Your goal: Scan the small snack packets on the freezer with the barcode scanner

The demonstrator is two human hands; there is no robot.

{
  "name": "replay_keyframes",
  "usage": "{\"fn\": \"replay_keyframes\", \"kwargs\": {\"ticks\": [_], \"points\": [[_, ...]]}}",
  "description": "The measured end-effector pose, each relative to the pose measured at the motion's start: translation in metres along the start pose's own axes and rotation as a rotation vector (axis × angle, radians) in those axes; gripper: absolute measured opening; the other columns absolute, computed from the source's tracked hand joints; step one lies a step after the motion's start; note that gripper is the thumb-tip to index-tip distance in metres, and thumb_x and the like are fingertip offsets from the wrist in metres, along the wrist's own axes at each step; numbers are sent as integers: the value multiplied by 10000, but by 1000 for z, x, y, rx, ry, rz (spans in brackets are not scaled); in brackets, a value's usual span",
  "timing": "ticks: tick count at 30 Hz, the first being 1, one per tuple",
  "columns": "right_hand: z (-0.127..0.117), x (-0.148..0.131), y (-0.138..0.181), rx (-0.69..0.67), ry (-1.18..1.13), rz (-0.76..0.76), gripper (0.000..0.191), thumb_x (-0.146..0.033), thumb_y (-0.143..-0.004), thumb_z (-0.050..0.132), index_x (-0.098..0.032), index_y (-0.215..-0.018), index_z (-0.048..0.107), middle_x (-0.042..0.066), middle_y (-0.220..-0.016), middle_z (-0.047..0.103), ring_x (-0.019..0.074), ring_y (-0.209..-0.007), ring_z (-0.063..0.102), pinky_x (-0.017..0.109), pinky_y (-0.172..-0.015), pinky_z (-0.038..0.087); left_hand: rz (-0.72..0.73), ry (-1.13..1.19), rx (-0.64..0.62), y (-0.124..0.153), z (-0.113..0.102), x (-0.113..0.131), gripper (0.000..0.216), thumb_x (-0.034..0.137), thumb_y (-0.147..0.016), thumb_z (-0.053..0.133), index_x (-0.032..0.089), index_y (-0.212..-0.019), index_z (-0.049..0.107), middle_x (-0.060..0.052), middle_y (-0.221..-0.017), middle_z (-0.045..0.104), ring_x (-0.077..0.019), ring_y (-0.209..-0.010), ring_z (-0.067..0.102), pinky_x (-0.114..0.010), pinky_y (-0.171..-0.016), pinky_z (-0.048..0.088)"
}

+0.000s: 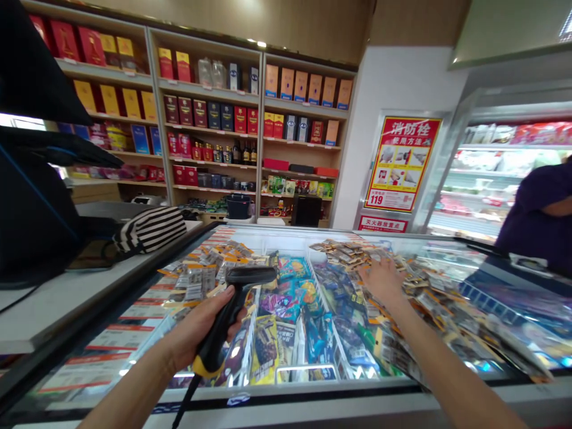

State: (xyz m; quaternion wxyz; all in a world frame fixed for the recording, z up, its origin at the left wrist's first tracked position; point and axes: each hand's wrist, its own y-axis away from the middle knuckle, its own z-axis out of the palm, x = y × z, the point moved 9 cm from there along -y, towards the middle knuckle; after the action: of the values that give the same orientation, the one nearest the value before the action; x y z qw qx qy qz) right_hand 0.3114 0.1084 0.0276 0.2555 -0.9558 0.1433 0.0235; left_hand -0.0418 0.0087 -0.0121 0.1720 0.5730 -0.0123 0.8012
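Note:
My left hand is wrapped round the handle of a black barcode scanner with a yellow base and a cable hanging down. It is held over the glass lid of a chest freezer. My right hand reaches forward with fingers spread, lying on a heap of small packets spread over the right side of the lid. More small packets lie on the left side. Beneath the glass, colourful ice cream packs show in wire compartments.
A striped pouch lies on the white counter at left, beside a black monitor. Shelves of boxed goods and bottles fill the back wall. A person in a dark purple top stands at right by a refrigerated case.

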Motion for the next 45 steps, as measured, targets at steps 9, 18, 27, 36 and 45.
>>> {"fn": "replay_keyframes", "kwargs": {"ticks": [9,18,27,36,45], "points": [[33,-56,35,-203,-56,-306,394,-378,-748,310,-131,-962,530,152,-1019,524,265,-973,437,450,-834,240,-1,-20,-44,2,7,0,314,443,-701,427,144,-694,521,4,-611,496,-57,-441,398,-194,-427,334],[51,-67,45,-215,0,-374,354,-372,-748,322,-154,-868,574,140,-956,557,262,-944,454,436,-785,275,-5,-5,52,15,-8,6,284,430,-691,450,151,-718,497,9,-595,505,-56,-426,406,-185,-413,314],[50,-96,33,-203,-123,-182,480,-466,-758,225,-140,-863,561,148,-779,612,240,-777,557,381,-684,369,15,5,58,23,-16,8,292,424,-701,439,143,-713,518,5,-584,501,-53,-426,406,-181,-414,317],[84,-129,16,-211,-482,-93,498,-246,-595,508,-128,-1074,440,116,-874,609,220,-812,560,308,-677,405,29,-22,47,28,-11,13,360,443,-710,413,115,-615,525,3,-548,475,-49,-413,388,-179,-396,311],[89,-158,35,-250,-1221,-121,286,-251,-582,471,-154,-846,523,43,-824,631,182,-726,571,285,-653,422,32,-27,63,33,-20,13,329,438,-719,400,130,-663,502,-3,-586,487,-52,-419,396,-188,-409,307]]}}
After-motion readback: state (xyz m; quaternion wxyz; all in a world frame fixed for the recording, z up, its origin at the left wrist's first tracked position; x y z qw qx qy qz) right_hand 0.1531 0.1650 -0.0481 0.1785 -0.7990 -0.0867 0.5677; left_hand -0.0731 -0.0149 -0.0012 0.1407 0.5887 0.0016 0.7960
